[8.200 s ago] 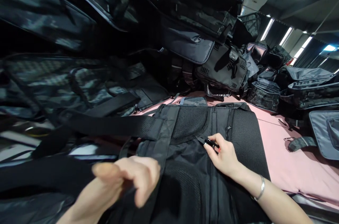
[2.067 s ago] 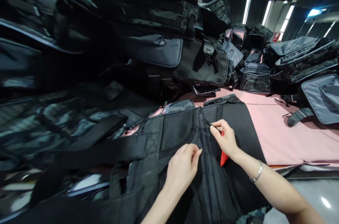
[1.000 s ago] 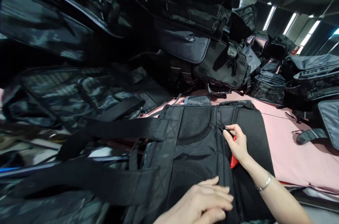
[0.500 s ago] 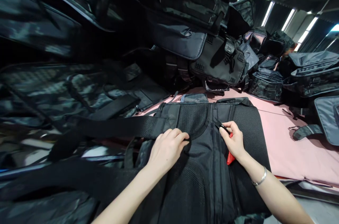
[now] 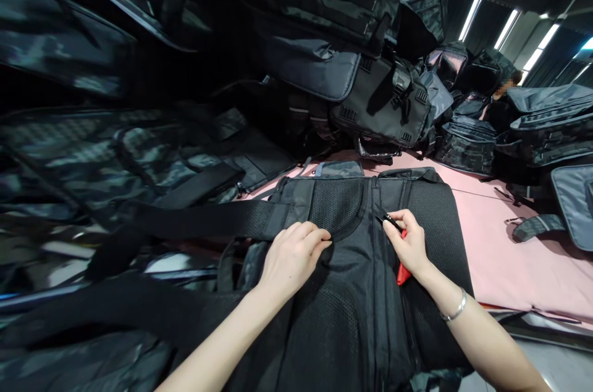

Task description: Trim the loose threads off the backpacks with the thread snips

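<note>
A black backpack (image 5: 345, 275) lies with its mesh-padded panels facing up. My left hand (image 5: 294, 253) rests on it left of centre, fingers curled and thumb pressed in, gripping the fabric at the lower edge of a mesh pad (image 5: 337, 204). In my right hand (image 5: 407, 241) is a pair of thread snips, its black tips pointing left over the zipper seam (image 5: 377, 268) and its red handle (image 5: 403, 265) showing below the palm. Part of the snips is hidden by my fingers. A broad black strap (image 5: 204, 222) runs off the backpack to the left.
Pink cloth (image 5: 495, 244) covers the table under and right of the backpack. Camouflage bags (image 5: 152, 151) crowd the left side. A heap of dark bags (image 5: 384, 102) stands behind, and a grey-flapped bag (image 5: 574, 207) lies at right. Part of a person (image 5: 503, 92) shows far back.
Both hands keep nearly the same place and grip on the backpack and the snips. The view has shifted very slightly.
</note>
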Action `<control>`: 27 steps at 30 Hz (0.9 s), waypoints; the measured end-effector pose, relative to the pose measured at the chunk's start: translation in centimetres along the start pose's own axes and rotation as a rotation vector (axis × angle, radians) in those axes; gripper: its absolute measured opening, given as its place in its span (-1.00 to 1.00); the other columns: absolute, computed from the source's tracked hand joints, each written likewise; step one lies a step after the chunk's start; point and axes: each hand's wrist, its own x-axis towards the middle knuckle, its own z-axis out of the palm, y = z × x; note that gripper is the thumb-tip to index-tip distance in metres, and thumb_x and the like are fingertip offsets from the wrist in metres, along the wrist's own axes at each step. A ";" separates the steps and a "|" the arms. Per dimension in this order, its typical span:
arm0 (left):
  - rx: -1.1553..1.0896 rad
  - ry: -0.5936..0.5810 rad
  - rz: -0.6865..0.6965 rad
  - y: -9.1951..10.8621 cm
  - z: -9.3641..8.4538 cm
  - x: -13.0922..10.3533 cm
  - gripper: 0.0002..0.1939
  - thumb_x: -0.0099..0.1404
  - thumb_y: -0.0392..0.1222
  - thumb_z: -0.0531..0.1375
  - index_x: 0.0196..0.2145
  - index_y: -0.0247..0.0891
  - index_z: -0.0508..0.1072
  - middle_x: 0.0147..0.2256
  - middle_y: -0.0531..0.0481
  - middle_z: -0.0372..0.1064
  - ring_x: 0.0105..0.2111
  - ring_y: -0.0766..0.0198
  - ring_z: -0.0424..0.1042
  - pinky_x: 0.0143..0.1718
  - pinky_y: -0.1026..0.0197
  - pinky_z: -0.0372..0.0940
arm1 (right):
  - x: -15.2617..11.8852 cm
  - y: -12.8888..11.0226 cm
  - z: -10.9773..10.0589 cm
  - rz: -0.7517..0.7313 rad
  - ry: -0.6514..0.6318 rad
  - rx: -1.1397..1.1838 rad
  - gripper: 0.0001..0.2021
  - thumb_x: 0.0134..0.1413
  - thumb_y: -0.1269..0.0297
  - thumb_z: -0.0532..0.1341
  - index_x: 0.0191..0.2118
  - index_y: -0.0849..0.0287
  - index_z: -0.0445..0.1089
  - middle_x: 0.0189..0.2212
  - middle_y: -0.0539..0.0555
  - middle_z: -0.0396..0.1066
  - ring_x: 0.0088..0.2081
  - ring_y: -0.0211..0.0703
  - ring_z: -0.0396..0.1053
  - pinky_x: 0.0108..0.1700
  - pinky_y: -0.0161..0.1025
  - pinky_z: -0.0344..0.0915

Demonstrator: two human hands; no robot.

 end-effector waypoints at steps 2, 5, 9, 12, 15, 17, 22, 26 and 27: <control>0.026 -0.003 0.005 0.4 0.0 0.2 -0.81 0.31 -0.17 0.06 -0.37 -0.22 0.43 -0.38 -0.02 0.38 -0.34 0.21 0.33 -0.30 0.16 0.22 | 0.0 0.0 0.0 -0.004 0.002 -0.015 -0.81 0.09 0.13 0.16 -0.28 0.14 0.31 -0.44 -0.02 0.37 -0.43 -0.22 0.34 -0.38 -0.29 0.25; 0.090 -0.013 0.043 0.9 0.2 0.4 -0.79 0.31 -0.20 0.02 -0.41 -0.24 0.40 -0.41 -0.04 0.35 -0.37 0.20 0.31 -0.34 0.15 0.21 | 0.0 0.0 -0.1 -0.009 -0.001 -0.022 -0.81 0.10 0.13 0.16 -0.28 0.14 0.31 -0.44 -0.02 0.37 -0.44 -0.22 0.35 -0.37 -0.29 0.25; 0.141 0.036 0.031 0.3 -0.2 0.8 -0.80 0.27 -0.28 -0.01 -0.46 -0.26 0.34 -0.44 -0.07 0.31 -0.39 0.17 0.30 -0.36 0.14 0.21 | 0.0 -0.1 -0.1 -0.015 0.002 -0.020 -0.82 0.10 0.14 0.16 -0.28 0.14 0.31 -0.45 -0.04 0.36 -0.46 -0.24 0.34 -0.40 -0.31 0.23; 0.020 0.217 -0.141 -0.7 -1.5 0.8 -0.84 0.28 -0.26 -0.01 -0.36 -0.28 0.34 -0.38 -0.10 0.33 -0.34 0.17 0.34 -0.29 0.15 0.27 | 0.0 0.0 0.0 -0.011 0.000 -0.014 -0.82 0.10 0.14 0.16 -0.27 0.15 0.31 -0.44 -0.03 0.37 -0.45 -0.24 0.35 -0.40 -0.31 0.24; -0.011 0.357 -0.172 -0.4 -2.5 -0.1 -0.70 0.31 -0.24 -0.02 -0.02 -0.36 0.27 -0.10 -0.25 0.32 -0.07 0.09 0.33 -0.05 0.05 0.26 | 0.0 0.1 0.0 -0.015 -0.004 -0.017 -0.80 0.09 0.12 0.16 -0.27 0.14 0.31 -0.41 0.00 0.40 -0.39 -0.20 0.38 -0.37 -0.29 0.26; 0.011 0.295 0.029 0.7 -2.4 -1.4 -0.57 0.32 -0.25 -0.01 0.13 -0.30 0.14 0.05 -0.26 0.25 0.07 0.08 0.25 0.07 0.01 0.19 | 0.0 0.2 -0.1 -0.015 0.000 -0.026 -0.80 0.08 0.12 0.16 -0.27 0.14 0.32 -0.40 0.00 0.40 -0.39 -0.20 0.38 -0.36 -0.29 0.27; 0.172 -0.006 0.252 0.5 -2.1 -4.5 -0.56 0.34 -0.09 -0.01 0.15 -0.16 0.18 0.03 -0.16 0.33 0.04 0.01 0.31 0.08 -0.17 0.15 | 0.0 0.1 -0.2 -0.004 -0.004 -0.024 -0.81 0.10 0.12 0.16 -0.28 0.14 0.31 -0.43 -0.02 0.40 -0.42 -0.21 0.38 -0.37 -0.29 0.27; 0.351 0.186 -0.232 -3.0 -4.1 -5.6 -0.50 0.36 -0.02 -0.13 0.11 -0.40 0.21 0.07 -0.42 0.23 0.06 -0.21 0.25 -0.04 -0.30 0.20 | 0.0 0.0 -0.3 -0.017 -0.007 -0.020 -0.81 0.09 0.13 0.17 -0.26 0.13 0.31 -0.37 0.00 0.42 -0.35 -0.18 0.40 -0.31 -0.28 0.29; 0.342 0.195 -0.253 -3.4 -4.4 -6.0 -0.48 0.36 -0.01 -0.13 0.13 -0.41 0.18 0.09 -0.43 0.20 0.08 -0.20 0.24 -0.04 -0.26 0.22 | 0.0 0.0 -0.3 -0.017 -0.004 -0.022 -0.81 0.09 0.13 0.17 -0.27 0.14 0.31 -0.37 0.00 0.42 -0.35 -0.18 0.40 -0.31 -0.28 0.29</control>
